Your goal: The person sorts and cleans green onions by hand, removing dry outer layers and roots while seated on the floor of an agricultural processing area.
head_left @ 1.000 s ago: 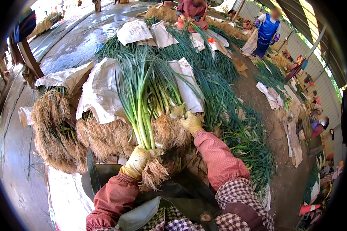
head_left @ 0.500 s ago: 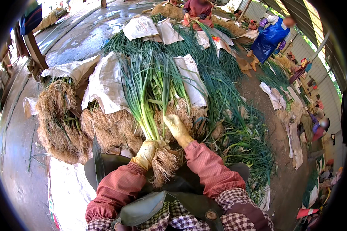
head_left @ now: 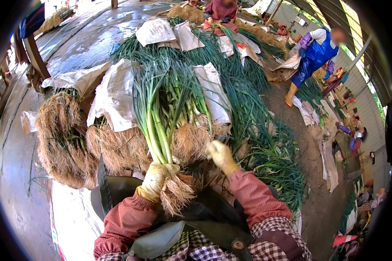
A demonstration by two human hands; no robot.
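In my left hand (head_left: 156,180), in a pale yellow glove, is a bunch of green onions (head_left: 157,130). The fingers wrap round it just above the roots (head_left: 177,191), which hang down beside the glove; its green leaves reach away from me over the pile. My right hand (head_left: 221,155), gloved alike, hovers to the right of the bunch, apart from it. Its fingers are curled closed, and whatever they may hold cannot be made out. Beyond it lie more green onions with tangled brown roots (head_left: 191,141) toward me.
White sacks (head_left: 113,95) cover heaps of onions. Loose leaves (head_left: 278,163) are strewn at right. A white sheet (head_left: 74,217) lies at lower left. A person in a blue apron (head_left: 313,56) stands at far right; another person in red (head_left: 221,17) sits at the back.
My right hand has moved away from the bunch, to the right and slightly nearer me. My left hand has shifted slightly left and nearer with the green onions. The person in blue has stepped and turned.
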